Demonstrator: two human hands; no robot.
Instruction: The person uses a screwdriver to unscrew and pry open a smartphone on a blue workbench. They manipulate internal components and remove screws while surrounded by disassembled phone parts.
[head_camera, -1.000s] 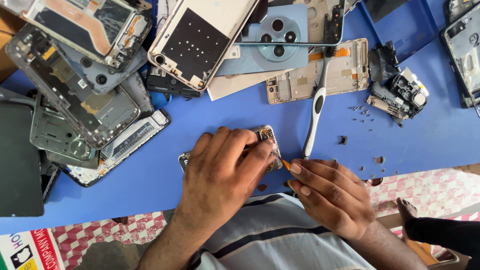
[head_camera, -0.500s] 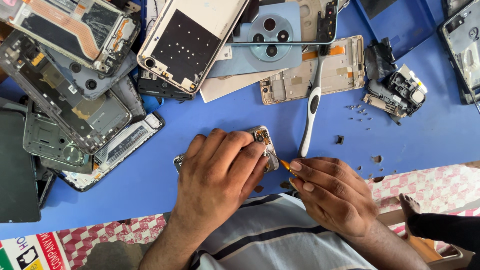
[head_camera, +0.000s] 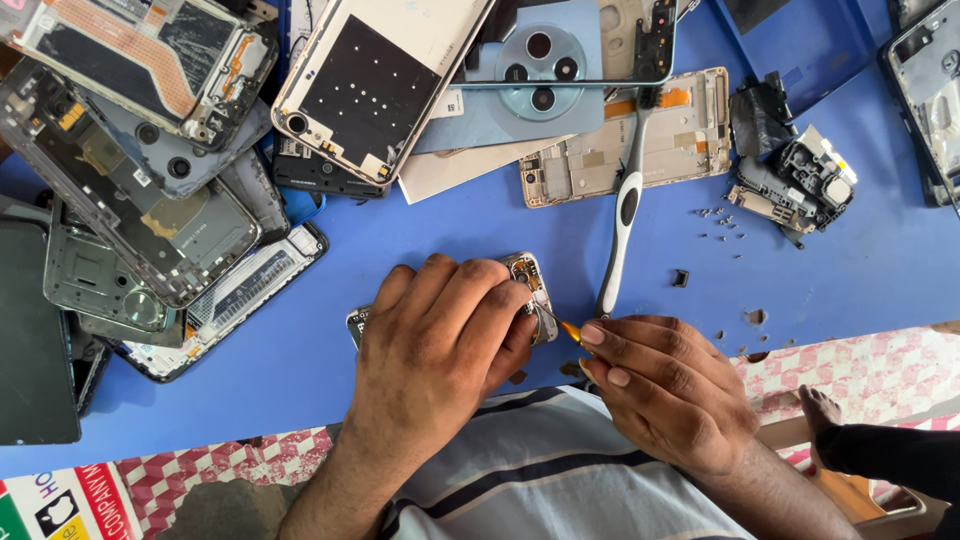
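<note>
Pinching a thin orange-tipped tool (head_camera: 570, 330), right hand (head_camera: 665, 395) fingers clenched on it, tip at the phone part (head_camera: 525, 285) | left hand (head_camera: 440, 345) fingers pressed flat over that part, near edge of blue worktop (head_camera: 420, 235) | white brush (head_camera: 622, 215) just beyond; stripped phone frames (head_camera: 150, 200) far left.

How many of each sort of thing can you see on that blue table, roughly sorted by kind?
Opened phone under the left hand and worked on: 1
Orange-tipped tool in the right hand: 1
White and grey brush: 1
Pale blue back cover with round camera ring: 1
Loose camera-module cluster: 1
Other phone frames and panels, overlapping: about 9, cannot tell exactly
Total: about 14
</note>
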